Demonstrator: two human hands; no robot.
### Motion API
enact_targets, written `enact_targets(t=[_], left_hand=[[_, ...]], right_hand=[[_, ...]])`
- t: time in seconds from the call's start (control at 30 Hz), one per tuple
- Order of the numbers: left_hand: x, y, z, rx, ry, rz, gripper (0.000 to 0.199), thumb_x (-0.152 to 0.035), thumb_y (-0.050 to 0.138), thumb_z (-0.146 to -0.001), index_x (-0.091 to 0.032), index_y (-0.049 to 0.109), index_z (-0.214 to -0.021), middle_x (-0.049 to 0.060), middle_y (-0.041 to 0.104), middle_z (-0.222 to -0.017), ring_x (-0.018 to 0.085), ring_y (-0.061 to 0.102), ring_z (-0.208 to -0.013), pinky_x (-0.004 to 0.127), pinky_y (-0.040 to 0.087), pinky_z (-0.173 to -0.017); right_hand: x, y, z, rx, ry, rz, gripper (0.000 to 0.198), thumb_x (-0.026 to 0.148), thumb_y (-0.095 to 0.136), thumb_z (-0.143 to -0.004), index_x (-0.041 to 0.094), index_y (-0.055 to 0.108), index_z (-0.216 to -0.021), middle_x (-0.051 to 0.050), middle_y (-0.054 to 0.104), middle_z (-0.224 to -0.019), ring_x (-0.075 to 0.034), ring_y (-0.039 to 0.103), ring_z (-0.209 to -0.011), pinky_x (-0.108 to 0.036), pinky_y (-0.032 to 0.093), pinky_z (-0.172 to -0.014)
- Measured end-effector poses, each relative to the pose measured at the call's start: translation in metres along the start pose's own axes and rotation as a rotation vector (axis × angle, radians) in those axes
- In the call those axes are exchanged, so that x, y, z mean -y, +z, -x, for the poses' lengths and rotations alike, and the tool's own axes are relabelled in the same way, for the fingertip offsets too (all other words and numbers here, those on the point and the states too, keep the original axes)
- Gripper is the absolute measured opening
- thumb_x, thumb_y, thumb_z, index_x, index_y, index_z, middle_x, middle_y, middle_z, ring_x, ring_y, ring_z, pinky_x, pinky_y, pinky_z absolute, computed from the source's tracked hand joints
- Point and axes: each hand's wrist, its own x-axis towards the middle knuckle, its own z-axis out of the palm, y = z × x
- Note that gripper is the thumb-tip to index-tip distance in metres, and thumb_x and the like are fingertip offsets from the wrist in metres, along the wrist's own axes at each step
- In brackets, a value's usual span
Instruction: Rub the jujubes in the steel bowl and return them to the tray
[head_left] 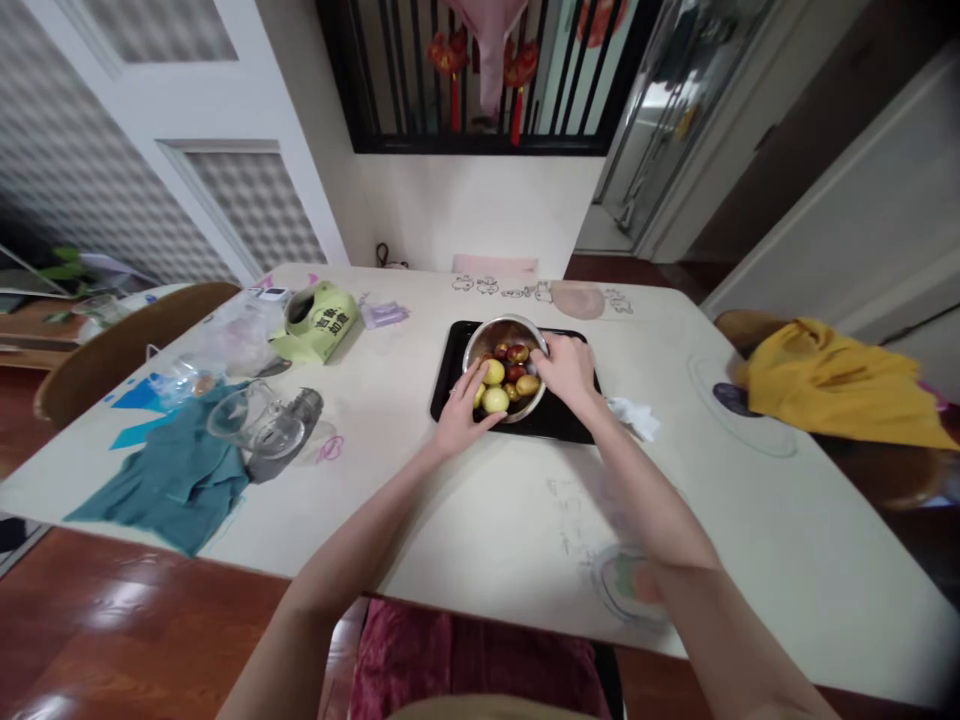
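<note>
A round metal bowl stands on a black tray at the middle of the table. Inside it lie several smooth round fruits: yellow-green ones at the left and front, and reddish-brown ones at the back and right. My left hand holds the bowl's left front side, its fingers over the rim beside the yellow fruits and its thumb along the front. On the opposite side, my right hand grips the right rim, fingers curled. The fingertips are partly hidden.
A crumpled white tissue lies right of the tray. To the left are a clear glass pitcher, a teal cloth, plastic bags and a light green printed bag. Yellow cloth drapes over the right chair.
</note>
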Motion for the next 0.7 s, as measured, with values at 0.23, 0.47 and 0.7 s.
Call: enact_targets(t=[0.23,0.47,0.7], left_hand=[[-0.007,-0.001,0.001,0.011,0.038,-0.126,0.083,-0.052,0.066,-0.101,-0.029,0.025,-0.17,0.016,0.036,-0.173,0.033,0.042,-0.158,0.052,0.039,-0.13],[-0.011,-0.002,0.01,-0.01,0.056,-0.239,0.075,-0.049,0.062,-0.103,-0.027,0.03,-0.168,0.014,0.044,-0.169,0.031,0.048,-0.155,0.049,0.045,-0.126],[-0.011,-0.001,0.019,0.009,0.067,-0.256,0.066,-0.048,0.054,-0.107,-0.025,0.036,-0.166,0.014,0.044,-0.169,0.031,0.045,-0.157,0.049,0.044,-0.127]], right_hand=[[-0.002,-0.005,0.0,-0.009,0.0,0.01,0.039,0.03,0.05,-0.094,0.024,0.079,-0.12,-0.014,0.082,-0.109,-0.033,0.074,-0.102,-0.034,0.046,-0.079],[-0.009,-0.015,0.002,-0.046,0.025,0.0,0.035,0.03,0.053,-0.092,0.021,0.08,-0.112,-0.013,0.082,-0.103,-0.03,0.072,-0.095,-0.033,0.044,-0.076],[-0.014,-0.031,0.006,-0.073,0.05,0.001,0.033,0.024,0.054,-0.09,0.019,0.081,-0.109,-0.016,0.081,-0.099,-0.032,0.07,-0.094,-0.034,0.044,-0.076]])
